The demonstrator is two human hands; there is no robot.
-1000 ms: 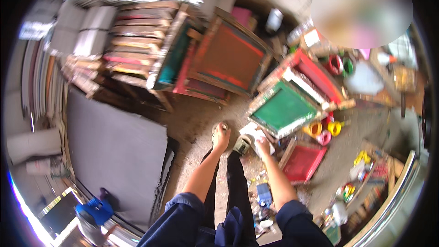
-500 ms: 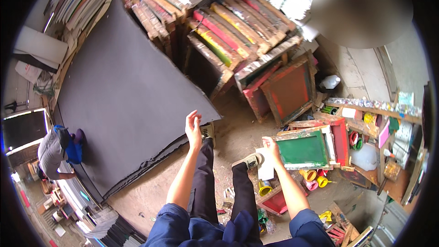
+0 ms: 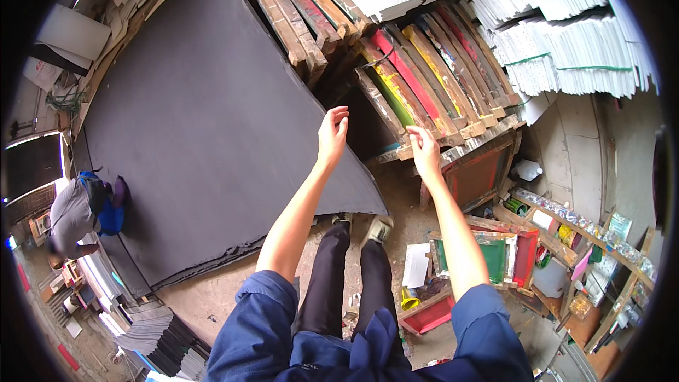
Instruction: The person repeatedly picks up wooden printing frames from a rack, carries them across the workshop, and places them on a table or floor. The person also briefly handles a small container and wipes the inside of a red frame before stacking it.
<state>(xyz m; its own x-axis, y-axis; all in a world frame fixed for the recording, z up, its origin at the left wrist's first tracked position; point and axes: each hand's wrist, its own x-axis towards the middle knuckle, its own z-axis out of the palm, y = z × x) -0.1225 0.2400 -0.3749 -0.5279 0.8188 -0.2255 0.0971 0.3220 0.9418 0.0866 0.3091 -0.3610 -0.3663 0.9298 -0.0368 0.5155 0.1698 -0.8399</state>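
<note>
My left hand (image 3: 332, 136) is raised above the right-hand edge of a big dark grey sheet (image 3: 191, 120). Its fingers are loosely bent and apart, with nothing in them. Out in front, my right hand (image 3: 424, 150) reaches toward a row of paint-stained wooden screen-printing frames (image 3: 442, 71) stacked on edge. Its fingers point forward, slightly bent, and hold nothing I can see. Whether they touch the nearest frame end, I cannot tell. The grey sheet tops a pile whose rough lower edges show near my feet.
White bundled sheets (image 3: 566, 49) are piled at the far right. A green-faced frame (image 3: 488, 258), a red tray-like frame (image 3: 430, 313) and a yellow cup (image 3: 410, 298) lie on the right. A stooping person (image 3: 74, 216) is at the left. A paint-splashed shelf (image 3: 587, 230) stands at right.
Both arms have stretched farther forward. My right hand has left the area by the green-faced frame for the stacked frames. My feet have stepped closer to the grey pile, and the view has shifted.
</note>
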